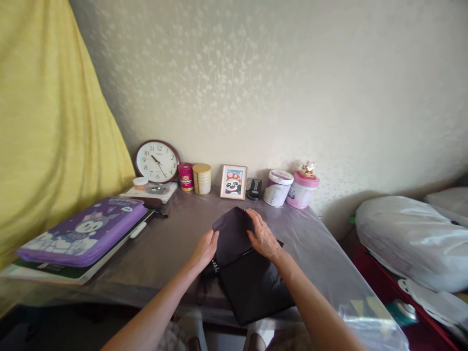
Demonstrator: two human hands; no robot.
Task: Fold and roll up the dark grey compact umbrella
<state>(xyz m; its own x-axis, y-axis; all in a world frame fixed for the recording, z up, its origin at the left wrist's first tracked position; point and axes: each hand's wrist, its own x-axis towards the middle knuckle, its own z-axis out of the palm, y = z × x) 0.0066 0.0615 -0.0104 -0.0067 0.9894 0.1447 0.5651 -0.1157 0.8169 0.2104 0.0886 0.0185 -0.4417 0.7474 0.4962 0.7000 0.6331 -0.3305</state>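
A black fabric item that looks like a folding umbrella (252,287) lies at the front of the table, its panels spread flat. One panel (233,236) is raised between my hands. My left hand (205,249) pinches that panel's left edge, thumb on top. At its upper right edge, my right hand (263,236) grips the cloth between thumb and bent fingers. Small silvery parts show below my left hand, and a thin dark cord hangs near the table's front edge. The underside of the cloth is hidden.
On the left, a purple cartoon case (84,229) rests on books. Along the wall stand a round clock (157,162), a pink can (186,177), a yellow tin (202,179), a framed panda picture (233,182) and two tubs (278,188). White bags (405,243) lie right of the table.
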